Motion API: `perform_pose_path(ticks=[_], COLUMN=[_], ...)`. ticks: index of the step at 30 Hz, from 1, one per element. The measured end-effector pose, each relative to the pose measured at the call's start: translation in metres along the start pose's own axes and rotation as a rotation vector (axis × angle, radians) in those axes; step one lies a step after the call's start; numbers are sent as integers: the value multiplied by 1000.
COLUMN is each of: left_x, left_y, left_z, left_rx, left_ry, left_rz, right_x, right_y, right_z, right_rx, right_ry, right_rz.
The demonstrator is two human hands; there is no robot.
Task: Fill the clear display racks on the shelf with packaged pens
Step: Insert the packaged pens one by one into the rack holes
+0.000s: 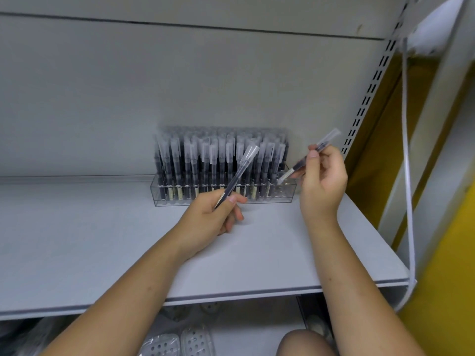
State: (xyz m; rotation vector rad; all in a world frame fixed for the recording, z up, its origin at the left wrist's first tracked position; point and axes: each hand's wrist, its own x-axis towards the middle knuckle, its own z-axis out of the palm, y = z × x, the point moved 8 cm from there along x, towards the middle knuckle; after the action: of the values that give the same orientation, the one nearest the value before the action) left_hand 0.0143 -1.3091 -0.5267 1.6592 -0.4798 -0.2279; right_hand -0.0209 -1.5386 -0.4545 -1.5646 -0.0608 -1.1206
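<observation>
- A grey shelf fronts a pale back panel; a yellow wall lies right of the rack.
- The clear rack stands at the shelf's back, nearly full of dark sleeved pens, its right end open.
- The left hand pinches a pen in front of the rack.
- The right hand grips another pen, tip over the rack's right end.

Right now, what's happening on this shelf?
A person is stocking the clear display rack on the grey shelf with packaged pens. The right hand holds one pen with its lower tip angled toward the rack's right end, where the slots look unfilled. The left hand holds a second pen in front of the rack. The rest of the rack is packed with upright pens.
</observation>
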Motion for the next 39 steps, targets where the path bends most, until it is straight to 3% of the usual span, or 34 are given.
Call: perform_pose_path(ticks=[5,28,39], left_x=[0,0,1], left_y=[-2,-2,-4], left_z=[0,2,2], left_rx=[1,15,7], left_ry=[-4,-19,-19], left_rz=[-3,1,2], right_x=[4,8,7], right_y=[5,53,48], right_z=[-5,45,26], right_rx=[-163,-481,-415], right_ry=[49,-337,-200], right_rz=[-53,-18,95])
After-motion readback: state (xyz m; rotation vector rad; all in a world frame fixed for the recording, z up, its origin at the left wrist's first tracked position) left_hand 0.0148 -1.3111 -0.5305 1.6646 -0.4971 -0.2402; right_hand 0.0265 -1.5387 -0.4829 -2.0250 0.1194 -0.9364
